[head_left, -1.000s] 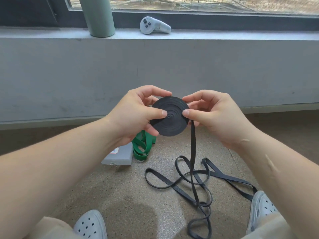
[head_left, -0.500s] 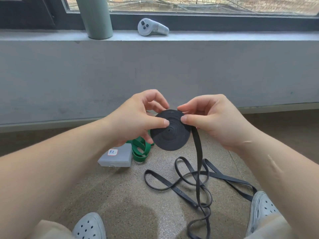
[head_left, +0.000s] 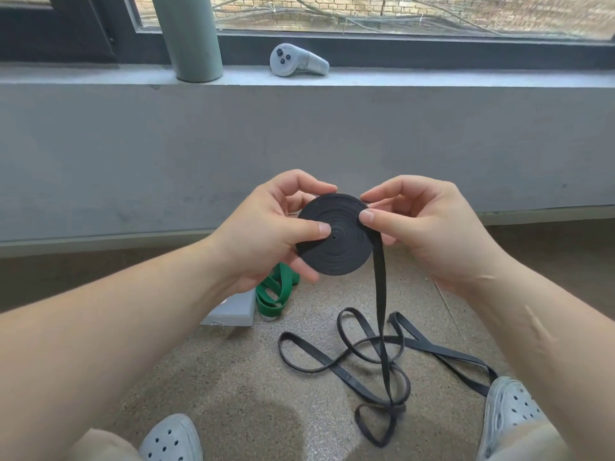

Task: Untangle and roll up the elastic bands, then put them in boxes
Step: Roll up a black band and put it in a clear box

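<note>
Left hand (head_left: 266, 234): pinches black coiled elastic band (head_left: 336, 247) at centre.
Right hand (head_left: 422, 227): pinches its rim.
Technique: feed loose tail (head_left: 379, 294) flat, taut.

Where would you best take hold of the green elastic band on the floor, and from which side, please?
Probably pinch the green band at its near folded end, where the strands bunch, so one grip gathers them. Come from above and the right over bare floor: the grey box sits close on its left, and the left hand hides its far end.
</note>
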`<state>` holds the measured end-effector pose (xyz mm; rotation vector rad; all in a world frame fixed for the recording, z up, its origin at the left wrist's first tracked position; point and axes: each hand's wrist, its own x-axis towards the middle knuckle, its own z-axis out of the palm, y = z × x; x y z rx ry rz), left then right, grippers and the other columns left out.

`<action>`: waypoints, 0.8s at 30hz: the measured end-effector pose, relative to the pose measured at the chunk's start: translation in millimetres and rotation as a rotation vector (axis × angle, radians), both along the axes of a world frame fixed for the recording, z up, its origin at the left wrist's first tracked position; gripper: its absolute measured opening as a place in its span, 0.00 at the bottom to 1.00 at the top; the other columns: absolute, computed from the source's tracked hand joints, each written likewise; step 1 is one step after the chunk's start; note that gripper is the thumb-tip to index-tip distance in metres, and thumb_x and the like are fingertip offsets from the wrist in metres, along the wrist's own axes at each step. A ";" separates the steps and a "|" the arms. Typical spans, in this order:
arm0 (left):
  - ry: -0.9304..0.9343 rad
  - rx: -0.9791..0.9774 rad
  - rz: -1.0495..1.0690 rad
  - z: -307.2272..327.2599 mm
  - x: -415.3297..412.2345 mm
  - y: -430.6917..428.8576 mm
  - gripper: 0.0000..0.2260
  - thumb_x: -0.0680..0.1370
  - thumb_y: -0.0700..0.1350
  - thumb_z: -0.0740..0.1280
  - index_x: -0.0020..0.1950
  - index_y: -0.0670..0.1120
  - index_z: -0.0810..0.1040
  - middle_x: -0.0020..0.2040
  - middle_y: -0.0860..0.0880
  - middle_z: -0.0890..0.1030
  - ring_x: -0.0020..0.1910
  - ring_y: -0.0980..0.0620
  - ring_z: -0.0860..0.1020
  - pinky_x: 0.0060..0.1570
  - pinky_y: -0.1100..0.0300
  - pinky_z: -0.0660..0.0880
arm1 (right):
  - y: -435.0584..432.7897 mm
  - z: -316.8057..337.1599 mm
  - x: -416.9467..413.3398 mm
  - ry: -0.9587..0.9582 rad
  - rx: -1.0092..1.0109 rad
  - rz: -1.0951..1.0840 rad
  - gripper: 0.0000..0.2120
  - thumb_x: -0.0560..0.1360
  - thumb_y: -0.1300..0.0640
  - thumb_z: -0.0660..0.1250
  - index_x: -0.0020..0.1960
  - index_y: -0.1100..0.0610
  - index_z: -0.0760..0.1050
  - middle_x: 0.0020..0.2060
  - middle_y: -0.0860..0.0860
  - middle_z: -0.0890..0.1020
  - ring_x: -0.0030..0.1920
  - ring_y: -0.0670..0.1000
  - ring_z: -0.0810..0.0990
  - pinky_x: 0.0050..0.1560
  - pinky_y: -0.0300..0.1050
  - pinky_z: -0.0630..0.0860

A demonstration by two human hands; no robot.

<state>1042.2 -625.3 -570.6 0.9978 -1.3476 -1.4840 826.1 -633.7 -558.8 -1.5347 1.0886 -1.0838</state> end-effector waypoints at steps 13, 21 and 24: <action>-0.368 -0.087 -0.040 5.6 7.7 -4.5 0.09 0.75 0.35 0.73 0.45 0.46 0.75 0.50 0.43 0.82 0.39 0.49 0.83 0.32 0.43 0.82 | 1.4 -2.4 2.3 0.135 -0.084 0.040 0.07 0.72 0.69 0.75 0.45 0.59 0.85 0.39 0.54 0.88 0.42 0.53 0.86 0.48 0.45 0.83; -0.314 -0.111 -0.130 2.4 2.3 0.8 0.17 0.75 0.31 0.71 0.56 0.52 0.82 0.52 0.39 0.81 0.46 0.40 0.84 0.30 0.45 0.82 | 4.1 -6.0 9.8 0.125 -0.100 0.050 0.04 0.71 0.68 0.76 0.43 0.61 0.83 0.39 0.60 0.86 0.40 0.56 0.84 0.49 0.62 0.81; -0.245 -0.089 -0.064 2.4 1.5 0.9 0.15 0.75 0.31 0.71 0.54 0.49 0.83 0.51 0.38 0.81 0.43 0.44 0.83 0.25 0.54 0.79 | 2.8 -6.8 9.6 0.089 -0.119 0.013 0.05 0.70 0.66 0.77 0.43 0.61 0.82 0.39 0.60 0.86 0.41 0.57 0.84 0.50 0.62 0.82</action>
